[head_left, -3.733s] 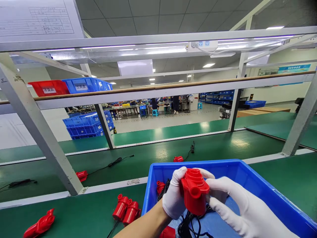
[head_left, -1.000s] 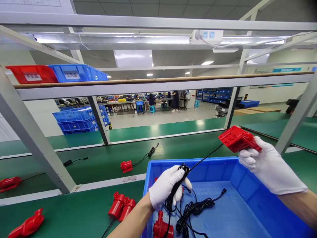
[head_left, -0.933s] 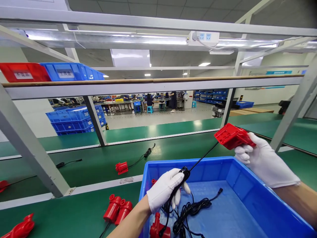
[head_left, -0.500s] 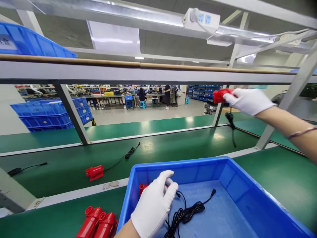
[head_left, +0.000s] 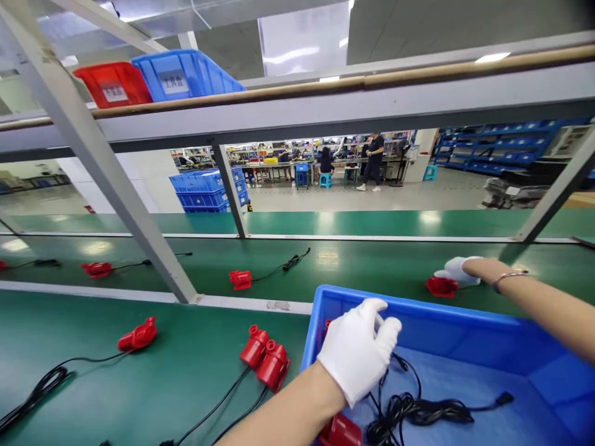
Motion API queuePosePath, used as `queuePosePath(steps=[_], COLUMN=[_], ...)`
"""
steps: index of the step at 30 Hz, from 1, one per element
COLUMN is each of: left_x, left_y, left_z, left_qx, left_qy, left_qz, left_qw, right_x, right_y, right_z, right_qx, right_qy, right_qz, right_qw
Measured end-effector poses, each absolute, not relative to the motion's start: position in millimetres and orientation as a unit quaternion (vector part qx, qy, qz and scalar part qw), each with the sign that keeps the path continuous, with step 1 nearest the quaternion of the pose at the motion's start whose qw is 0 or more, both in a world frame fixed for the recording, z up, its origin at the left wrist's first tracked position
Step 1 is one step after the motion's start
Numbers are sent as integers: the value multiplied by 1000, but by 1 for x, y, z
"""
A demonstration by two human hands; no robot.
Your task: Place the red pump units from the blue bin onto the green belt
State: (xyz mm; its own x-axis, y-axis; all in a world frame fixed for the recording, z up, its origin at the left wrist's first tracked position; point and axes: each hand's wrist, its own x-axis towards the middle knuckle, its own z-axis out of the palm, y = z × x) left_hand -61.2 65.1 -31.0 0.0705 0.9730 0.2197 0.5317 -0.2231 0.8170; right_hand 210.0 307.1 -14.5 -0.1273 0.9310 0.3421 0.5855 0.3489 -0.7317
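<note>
My right hand (head_left: 458, 271), in a white glove, reaches over the bin's far wall to the green belt. Its fingers, partly hidden, are closed on a red pump (head_left: 441, 287) low at the belt surface. My left hand (head_left: 360, 347), also gloved, is above the left part of the blue bin (head_left: 465, 322). Its fingers are loosely curved, thumb apart, with nothing visible between them. Below it lie a coiled black cable (head_left: 418, 410) and another red pump (head_left: 341, 430), partly covered by my forearm. A bit of red shows behind the left hand.
Left of the bin, two red pumps (head_left: 264, 356) stand side by side; another pump (head_left: 138, 335) lies farther left. A corded pump (head_left: 240, 280) rests on the far belt (head_left: 372, 266). A slanted post (head_left: 106, 155) and overhead shelf beam (head_left: 297, 111) frame the bench. People work beyond.
My right hand has come down from above the belt to its surface with the red pump. The view has swung left. My left hand keeps its place over the bin.
</note>
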Motion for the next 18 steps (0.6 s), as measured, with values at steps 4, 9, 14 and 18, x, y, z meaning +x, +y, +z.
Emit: queuePosePath(steps=[4, 9, 14, 18], left_x=[-66, -71, -71, -71], left_y=[63, 66, 69, 69], left_z=[-25, -24, -29, -31], left_qx=[661, 613, 609, 610], left_qy=[554, 521, 517, 515], left_qz=[426, 524, 529, 525], left_qw=[275, 278, 285, 295], right_x=[188, 121, 64, 48], right_y=[275, 130, -10, -39], right_z=[11, -11, -69, -95], right_qx=[-495, -365, -144, -94], right_qy=[-812, -906, -989, -993], right_qz=[167, 122, 34, -71], right_qw=[262, 176, 6, -18])
